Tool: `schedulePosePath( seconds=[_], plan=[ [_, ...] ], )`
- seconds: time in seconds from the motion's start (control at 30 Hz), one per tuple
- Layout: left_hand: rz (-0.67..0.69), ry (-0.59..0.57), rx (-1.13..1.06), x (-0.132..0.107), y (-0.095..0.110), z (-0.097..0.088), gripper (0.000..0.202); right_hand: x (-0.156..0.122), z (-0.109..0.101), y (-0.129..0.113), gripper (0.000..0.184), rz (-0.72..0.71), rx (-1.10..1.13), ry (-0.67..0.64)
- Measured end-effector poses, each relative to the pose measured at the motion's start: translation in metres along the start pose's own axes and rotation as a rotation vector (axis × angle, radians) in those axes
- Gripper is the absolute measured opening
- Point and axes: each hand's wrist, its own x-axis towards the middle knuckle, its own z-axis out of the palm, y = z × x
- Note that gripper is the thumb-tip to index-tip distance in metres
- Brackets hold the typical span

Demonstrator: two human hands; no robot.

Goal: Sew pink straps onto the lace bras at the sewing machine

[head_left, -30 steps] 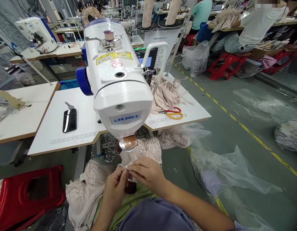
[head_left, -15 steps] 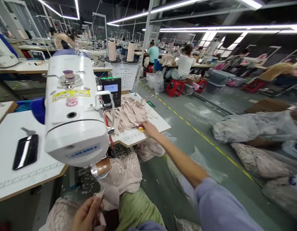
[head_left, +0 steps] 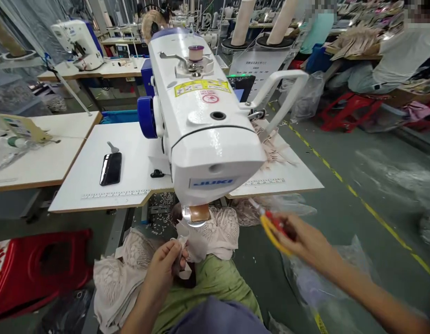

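Note:
My left hand (head_left: 169, 260) pinches the edge of a pale pink lace bra (head_left: 220, 234) just below the sewing machine head. The bra's cups hang beside the machine's metal arm end (head_left: 197, 214), and more lace garment pieces (head_left: 122, 273) drape to the left over my lap. To the right, my right hand (head_left: 298, 234) is closed round the red and yellow handles of scissors (head_left: 272, 227). Their blades point up and left toward the table edge, apart from the fabric. The white sewing machine (head_left: 215, 153) stands between me and the tabletop.
A black phone (head_left: 111, 169) lies on the left white tabletop (head_left: 86, 171). Beige fabric strips (head_left: 270, 150) are heaped behind the machine on the right. A red stool (head_left: 44, 269) stands at lower left. Plastic bags (head_left: 319, 273) lie on the floor at right.
The view has swung left and down. My right hand has picked the scissors up from the table by the strips and brought them toward me. My left hand still grips the bra.

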Motion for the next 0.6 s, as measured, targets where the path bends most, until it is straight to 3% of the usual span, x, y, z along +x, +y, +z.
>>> schedulePosePath(
  seconds=[0.1, 0.23, 0.4, 0.6],
  plan=[
    [-0.003, -0.029, 0.042, 0.001, -0.002, 0.001, 0.040, -0.033, 0.021, -0.057, 0.038, -0.180, 0.109, -0.176],
    [0.032, -0.050, 0.137, 0.001, -0.005, 0.000, 0.039, -0.031, 0.048, -0.105, 0.039, -0.331, 0.144, -0.188],
    [0.076, -0.056, 0.218, -0.001, -0.003, -0.001, 0.036, -0.011, 0.068, -0.115, 0.035, -0.375, 0.179, -0.218],
    [0.078, -0.068, 0.203, -0.001, 0.000, -0.003, 0.027, -0.014, 0.066, -0.107, 0.029, -0.267, 0.262, -0.321]
  ],
)
